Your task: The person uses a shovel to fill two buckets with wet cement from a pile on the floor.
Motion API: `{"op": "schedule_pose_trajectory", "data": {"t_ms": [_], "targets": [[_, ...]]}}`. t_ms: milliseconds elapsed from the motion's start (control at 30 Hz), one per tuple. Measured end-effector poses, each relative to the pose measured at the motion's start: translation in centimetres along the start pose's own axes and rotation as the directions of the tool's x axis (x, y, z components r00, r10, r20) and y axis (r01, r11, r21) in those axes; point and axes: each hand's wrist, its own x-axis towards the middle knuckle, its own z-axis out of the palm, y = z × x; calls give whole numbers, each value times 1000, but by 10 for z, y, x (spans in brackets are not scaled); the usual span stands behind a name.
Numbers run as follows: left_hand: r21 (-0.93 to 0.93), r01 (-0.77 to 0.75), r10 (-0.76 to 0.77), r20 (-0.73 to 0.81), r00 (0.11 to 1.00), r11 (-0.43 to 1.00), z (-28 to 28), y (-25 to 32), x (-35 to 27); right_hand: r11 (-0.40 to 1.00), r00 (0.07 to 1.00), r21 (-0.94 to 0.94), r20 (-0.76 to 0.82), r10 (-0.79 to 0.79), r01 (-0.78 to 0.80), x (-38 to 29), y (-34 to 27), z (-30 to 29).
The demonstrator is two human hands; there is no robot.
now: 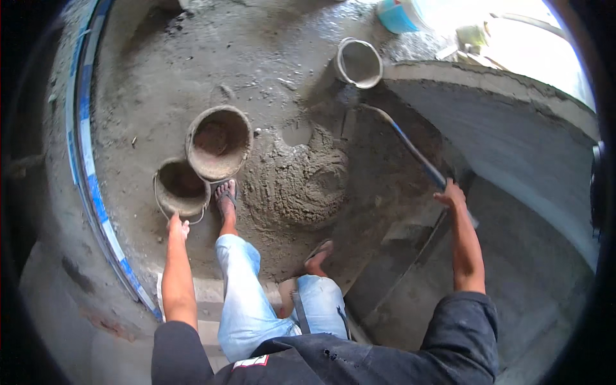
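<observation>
My left hand [178,227] grips the wire handle of a small mortar-stained bucket [185,204], which tilts so that its dark inside shows. Touching it is a larger dirty bucket [219,171], also with its mouth towards me. My right hand [451,193] holds the long shaft of a hoe [414,144]. The hoe's head is at the far end of the shaft, beside the mortar, and is hard to make out. In front of my feet a heap of wet grey mortar [298,187] spreads over the floor, with a small pool of water [296,133] at its far edge.
A pale bucket [361,62] stands beyond the heap, beside a low plastered wall [481,106] curving along the right. Farther back is a blue-and-white bucket [399,17]. Long blue-and-white striped bars [91,168] run along the left. My sandalled feet [226,197] flank the mortar's near side.
</observation>
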Motion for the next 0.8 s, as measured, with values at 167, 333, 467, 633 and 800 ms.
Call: {"op": "schedule_pose_trajectory", "data": {"t_ms": [167, 333, 467, 633, 800], "targets": [[742, -457, 841, -268, 470, 491, 103, 28, -103, 927, 962, 353, 181, -202, 128, 10, 15, 59], [627, -666, 834, 46, 550, 404, 147, 40, -114, 805, 883, 488, 129, -450, 339, 24, 10, 76], [733, -471, 683, 12, 730, 491, 206, 40, -97, 687, 886, 703, 184, -425, 183, 24, -16, 116], [474, -336, 479, -218, 850, 814, 195, 30, -44, 458, 855, 885, 176, -487, 79, 71, -107, 169], [14, -403, 403, 20, 915, 915, 245, -13, -48, 353, 993, 934, -20, -116, 60, 110, -152, 219]]}}
